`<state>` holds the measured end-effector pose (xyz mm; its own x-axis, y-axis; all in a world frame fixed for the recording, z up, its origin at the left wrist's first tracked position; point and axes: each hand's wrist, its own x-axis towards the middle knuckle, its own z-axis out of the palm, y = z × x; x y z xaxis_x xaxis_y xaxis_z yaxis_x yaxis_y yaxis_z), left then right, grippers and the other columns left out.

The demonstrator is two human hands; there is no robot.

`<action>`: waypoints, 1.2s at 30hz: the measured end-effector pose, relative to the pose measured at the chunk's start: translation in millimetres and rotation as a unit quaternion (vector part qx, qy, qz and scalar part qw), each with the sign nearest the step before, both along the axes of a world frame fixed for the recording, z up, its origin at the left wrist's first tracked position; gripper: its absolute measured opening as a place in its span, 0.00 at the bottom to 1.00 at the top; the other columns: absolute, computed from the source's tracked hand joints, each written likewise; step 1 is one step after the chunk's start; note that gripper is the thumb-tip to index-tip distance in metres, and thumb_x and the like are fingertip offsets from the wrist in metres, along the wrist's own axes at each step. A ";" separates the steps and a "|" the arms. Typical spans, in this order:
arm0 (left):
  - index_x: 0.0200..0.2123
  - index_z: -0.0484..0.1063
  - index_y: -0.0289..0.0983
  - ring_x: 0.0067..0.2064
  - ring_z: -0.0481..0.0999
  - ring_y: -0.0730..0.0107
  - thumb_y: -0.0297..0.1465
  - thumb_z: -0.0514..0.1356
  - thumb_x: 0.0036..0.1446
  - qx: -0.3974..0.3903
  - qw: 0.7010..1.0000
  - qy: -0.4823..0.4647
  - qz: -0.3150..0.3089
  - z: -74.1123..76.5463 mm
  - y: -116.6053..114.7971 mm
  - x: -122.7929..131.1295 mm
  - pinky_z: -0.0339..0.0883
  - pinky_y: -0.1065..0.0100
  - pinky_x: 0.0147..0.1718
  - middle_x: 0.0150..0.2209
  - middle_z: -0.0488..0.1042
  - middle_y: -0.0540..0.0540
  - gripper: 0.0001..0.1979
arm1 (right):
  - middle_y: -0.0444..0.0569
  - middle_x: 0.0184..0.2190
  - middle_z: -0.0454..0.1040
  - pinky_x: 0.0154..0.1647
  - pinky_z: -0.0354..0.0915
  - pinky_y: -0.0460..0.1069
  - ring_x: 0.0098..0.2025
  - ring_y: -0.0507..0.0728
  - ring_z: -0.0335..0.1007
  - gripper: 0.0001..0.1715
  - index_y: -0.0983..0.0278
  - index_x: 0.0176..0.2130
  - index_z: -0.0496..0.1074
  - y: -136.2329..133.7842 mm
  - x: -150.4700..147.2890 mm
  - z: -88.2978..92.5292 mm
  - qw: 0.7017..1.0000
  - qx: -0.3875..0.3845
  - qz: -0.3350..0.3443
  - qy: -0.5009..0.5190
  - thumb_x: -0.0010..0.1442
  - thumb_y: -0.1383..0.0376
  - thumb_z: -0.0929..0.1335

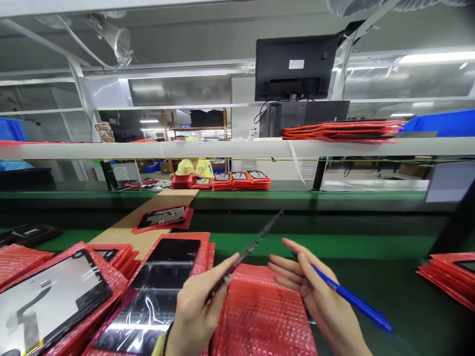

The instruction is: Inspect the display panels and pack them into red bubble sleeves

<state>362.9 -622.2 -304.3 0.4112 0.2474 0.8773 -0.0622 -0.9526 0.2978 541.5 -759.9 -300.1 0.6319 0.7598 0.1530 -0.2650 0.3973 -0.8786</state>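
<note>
My left hand (198, 304) pinches a thin dark screen panel (256, 242) by its near end, seen almost edge-on and tilted up to the right. To its right, my right hand (328, 301) has its fingers stretched out, apart from the panel, with a blue pen (358, 301) tucked between thumb and fingers. Beneath both hands is a red bubble-wrap pouch (263, 316). A glossy dark screen panel (158, 277) lies on red pouches left of my left hand. Farther left, another panel (48, 296) shows its silvery back with a flex cable.
More red pouches (445, 279) are stacked at the right edge. A pouch with a panel (163, 217) lies on a tan board (126, 232). Across the green bench, a person in yellow (195, 167) sits behind pouch stacks. A shelf overhead carries a monitor (297, 69).
</note>
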 end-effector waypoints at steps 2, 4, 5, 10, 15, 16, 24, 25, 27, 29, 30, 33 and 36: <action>0.54 0.67 0.31 0.49 0.76 0.64 0.17 0.52 0.58 0.144 0.988 0.030 -0.050 -2.1 4.5 4.5 0.71 0.68 0.47 0.48 0.77 0.40 0.21 | 0.59 0.54 0.71 0.42 0.71 0.59 0.50 0.67 0.72 0.31 0.60 0.54 0.68 -0.5 -4.9 -3.6 0.987 0.056 0.133 0.064 0.55 0.49 0.70; 0.56 0.64 0.28 0.57 0.69 0.64 0.16 0.49 0.59 0.225 0.970 0.056 -0.070 -3.1 6.3 9.4 0.67 0.64 0.53 0.52 0.74 0.39 0.22 | 0.56 0.55 0.70 0.42 0.71 0.59 0.52 0.67 0.70 0.31 0.58 0.50 0.71 -0.9 -9.5 -7.5 0.965 0.100 0.217 0.109 0.50 0.47 0.73; 0.55 0.65 0.28 0.58 0.67 0.64 0.17 0.49 0.60 0.248 0.964 0.068 -0.063 -3.6 6.6 11.3 0.66 0.63 0.54 0.52 0.74 0.39 0.21 | 0.55 0.52 0.73 0.43 0.70 0.58 0.51 0.65 0.71 0.29 0.57 0.47 0.73 -1.3 -10.8 -9.5 0.958 0.110 0.231 0.125 0.49 0.48 0.73; 0.55 0.65 0.26 0.61 0.63 0.60 0.20 0.46 0.63 0.310 0.945 0.101 -0.039 -4.8 5.8 13.8 0.66 0.60 0.54 0.55 0.71 0.36 0.19 | 0.46 0.35 0.81 0.42 0.72 0.54 0.41 0.60 0.77 0.12 0.55 0.39 0.76 -6.8 -7.5 -15.1 0.964 0.098 0.188 0.160 0.52 0.62 0.75; 0.53 0.68 0.28 0.60 0.64 0.57 0.19 0.50 0.59 0.322 0.941 0.097 -0.034 5.0 -6.4 15.2 0.63 0.55 0.57 0.52 0.74 0.38 0.19 | 0.50 0.36 0.80 0.40 0.72 0.55 0.39 0.62 0.77 0.21 0.59 0.43 0.75 -8.4 -8.9 -12.8 0.969 0.087 0.175 0.149 0.47 0.65 0.76; 0.51 0.69 0.29 0.60 0.65 0.55 0.22 0.52 0.59 0.318 0.943 0.079 -0.052 5.9 -10.8 16.2 0.64 0.53 0.56 0.50 0.76 0.39 0.17 | 0.49 0.37 0.80 0.41 0.72 0.55 0.40 0.62 0.77 0.22 0.59 0.43 0.74 -7.7 -10.4 -12.6 0.970 0.097 0.170 0.146 0.47 0.65 0.76; 0.40 0.73 0.42 0.36 0.81 0.71 0.30 0.53 0.63 0.173 0.975 -0.018 -0.139 -11.6 -27.0 13.6 0.75 0.73 0.38 0.35 0.81 0.50 0.09 | 0.45 0.42 0.78 0.50 0.67 0.55 0.43 0.60 0.76 0.18 0.53 0.41 0.75 -13.3 -21.8 -12.5 0.972 0.146 0.171 0.072 0.48 0.64 0.76; 0.40 0.73 0.43 0.35 0.81 0.71 0.30 0.54 0.62 0.132 0.984 -0.039 -0.117 -12.5 -27.5 11.2 0.75 0.74 0.36 0.35 0.81 0.51 0.08 | 0.44 0.42 0.78 0.50 0.67 0.55 0.43 0.60 0.76 0.18 0.52 0.41 0.76 -15.9 -22.6 -12.0 0.974 0.141 0.167 0.067 0.48 0.64 0.76; 0.38 0.73 0.43 0.35 0.80 0.72 0.28 0.57 0.60 0.031 0.995 -0.091 -0.017 -11.0 -29.4 5.7 0.74 0.74 0.35 0.34 0.81 0.51 0.07 | 0.43 0.40 0.79 0.49 0.68 0.53 0.43 0.59 0.76 0.20 0.51 0.42 0.75 -21.3 -23.9 -10.6 0.980 0.117 0.146 0.067 0.48 0.63 0.76; 0.36 0.72 0.44 0.30 0.78 0.74 0.29 0.59 0.58 -0.083 0.984 -0.117 0.110 -5.5 -31.1 0.6 0.71 0.76 0.33 0.30 0.79 0.53 0.04 | 0.43 0.40 0.79 0.47 0.69 0.51 0.43 0.58 0.76 0.24 0.50 0.44 0.74 -25.9 -24.6 -9.2 0.985 0.096 0.121 0.076 0.46 0.62 0.77; 0.34 0.72 0.44 0.27 0.77 0.75 0.32 0.59 0.57 -0.144 0.972 -0.116 0.148 -1.8 -30.8 -1.4 0.69 0.77 0.30 0.27 0.78 0.54 0.02 | 0.42 0.40 0.79 0.47 0.69 0.50 0.43 0.57 0.76 0.25 0.50 0.44 0.74 -27.4 -24.5 -8.7 0.986 0.097 0.109 0.081 0.45 0.62 0.78; 0.32 0.68 0.42 0.20 0.72 0.75 0.42 0.58 0.57 -0.346 0.930 -0.074 0.097 9.1 -23.1 -3.5 0.68 0.76 0.23 0.21 0.74 0.54 0.10 | 0.41 0.36 0.79 0.42 0.70 0.48 0.37 0.55 0.76 0.20 0.51 0.39 0.76 -28.2 -21.4 -9.1 0.980 0.150 0.099 0.082 0.44 0.62 0.78; 0.32 0.67 0.41 0.23 0.74 0.71 0.45 0.62 0.52 -0.520 0.848 -0.079 -0.063 14.9 -12.2 1.0 0.73 0.72 0.26 0.23 0.74 0.53 0.15 | 0.42 0.33 0.79 0.39 0.70 0.51 0.34 0.56 0.76 0.15 0.53 0.36 0.76 -25.7 -15.7 -14.3 0.973 0.184 0.118 0.071 0.44 0.61 0.77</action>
<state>363.9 -634.4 -289.4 0.3891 0.8842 0.2584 -0.2625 -0.1625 0.9512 525.8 -785.6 -314.5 0.4820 0.7965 0.3651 -0.4955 0.5915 -0.6361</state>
